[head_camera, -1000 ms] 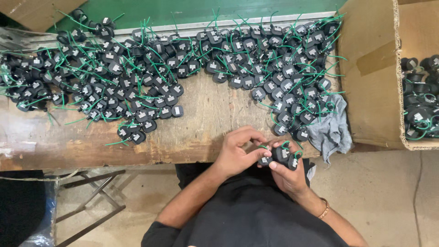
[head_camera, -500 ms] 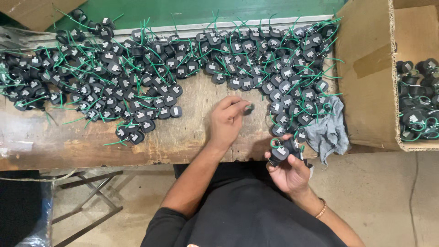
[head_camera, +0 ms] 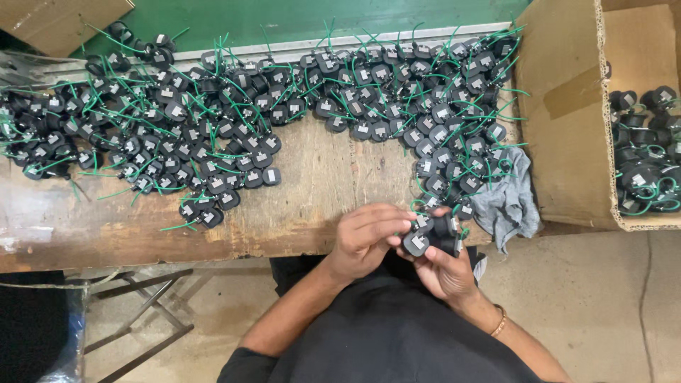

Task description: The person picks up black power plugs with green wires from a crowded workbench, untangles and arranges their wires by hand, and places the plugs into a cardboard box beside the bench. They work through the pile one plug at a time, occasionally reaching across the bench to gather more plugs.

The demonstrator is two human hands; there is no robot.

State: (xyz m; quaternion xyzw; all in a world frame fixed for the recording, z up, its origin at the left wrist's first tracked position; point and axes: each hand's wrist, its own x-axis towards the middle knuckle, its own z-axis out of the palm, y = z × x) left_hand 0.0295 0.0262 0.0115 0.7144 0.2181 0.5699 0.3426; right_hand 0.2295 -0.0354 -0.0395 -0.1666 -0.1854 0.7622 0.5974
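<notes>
Worn wooden desk [head_camera: 312, 206], scratched and stained, green surface [head_camera: 298, 18] along its far edge with a pale metal strip [head_camera: 284, 48] between. Concrete floor [head_camera: 624, 305] below on the near side, metal frame legs [head_camera: 142, 312] at near left. A big heap of small black round parts with green wires [head_camera: 213, 135] covers the far and left desk, a second mass running down the right side [head_camera: 454, 120]. Grey rag [head_camera: 507, 202] lies at the desk's right near edge, touching the heap. Open cardboard box [head_camera: 567, 120] stands right of the desk, more black parts [head_camera: 645, 163] inside it. Another cardboard piece [head_camera: 57, 21] at far left corner.

Both hands sit at the desk's near edge, right of centre, over the person's black shirt [head_camera: 383, 333]. Right hand [head_camera: 443, 266], bracelet [head_camera: 499, 323] on the wrist, fingers curled and closed around a small cluster of black parts [head_camera: 429, 237]. Left hand [head_camera: 365, 237], fingers narrow, tips pinching on the same cluster from the left side. The held cluster is just beside the heap's nearest parts, near the rag.
</notes>
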